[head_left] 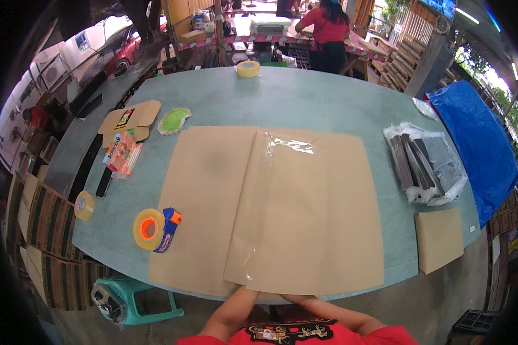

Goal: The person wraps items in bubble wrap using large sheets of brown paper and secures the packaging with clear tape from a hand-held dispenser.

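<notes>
Brown kraft paper, big flat sheets (213,201), covers the middle of the pale green tabletop (305,98); we see a clear plastic-wrapped tan sheet bundle (305,218) laid on top, its near edge right at the table's front lip.

Progress, as we judge it: the paper is spread and the wrapped bundle sits squared on it, so laying-out looks done. No fold is up and no tape is on the paper that we can see. The orange tape roll in its blue dispenser (155,229) lies idle on the left, just beside the kraft paper's left edge. So wrapping and sealing look like what's left, prob. most of the work.

Hands: the left hand (244,294) and right hand (296,299) both come up from the lower edge and meet the near edge of the paper stack, close together, under or at the front lip. The fingers are mostly hidden by the paper edge and the table rim, so we can't tell how far they're curled or whether they pinch the sheet; contact w/ the edge seems likely.

The bundle lies directly ahead of both hands and extends away from them, its near corner touching or just above the fingertips.
</notes>
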`<state>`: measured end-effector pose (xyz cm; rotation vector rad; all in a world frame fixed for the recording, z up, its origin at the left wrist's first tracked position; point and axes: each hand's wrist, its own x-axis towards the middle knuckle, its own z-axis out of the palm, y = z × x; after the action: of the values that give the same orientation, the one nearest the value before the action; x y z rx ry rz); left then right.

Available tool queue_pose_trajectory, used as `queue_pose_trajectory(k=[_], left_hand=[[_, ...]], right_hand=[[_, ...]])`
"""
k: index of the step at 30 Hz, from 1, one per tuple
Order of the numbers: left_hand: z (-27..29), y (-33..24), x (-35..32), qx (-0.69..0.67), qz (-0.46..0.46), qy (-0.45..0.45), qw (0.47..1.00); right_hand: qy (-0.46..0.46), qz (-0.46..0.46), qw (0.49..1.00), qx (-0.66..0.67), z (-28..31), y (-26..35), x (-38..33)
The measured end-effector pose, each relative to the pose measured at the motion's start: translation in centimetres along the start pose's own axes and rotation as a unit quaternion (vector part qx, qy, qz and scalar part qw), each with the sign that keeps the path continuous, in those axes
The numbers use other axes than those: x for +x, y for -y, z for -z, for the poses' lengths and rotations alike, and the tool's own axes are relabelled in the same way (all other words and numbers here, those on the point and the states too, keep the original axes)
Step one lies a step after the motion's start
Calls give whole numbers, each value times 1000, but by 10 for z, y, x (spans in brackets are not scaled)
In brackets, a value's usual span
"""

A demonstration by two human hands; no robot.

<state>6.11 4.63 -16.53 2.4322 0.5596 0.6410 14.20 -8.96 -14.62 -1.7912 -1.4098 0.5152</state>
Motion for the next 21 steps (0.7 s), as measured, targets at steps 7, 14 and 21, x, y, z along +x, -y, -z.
queue_pose_trajectory(k=[7,14,21], left_hand=[[3,19,-4,-8,-6,-4,1000],[15,45,-52,-156,68,66,983],[-51,-138,-23,7,97,212,972]], right_hand=[[-44,14,999,-29,-11,-18,-9],[457,149,858,182,62,68,2],[-137,-110,943,-283,108,-55,168]])
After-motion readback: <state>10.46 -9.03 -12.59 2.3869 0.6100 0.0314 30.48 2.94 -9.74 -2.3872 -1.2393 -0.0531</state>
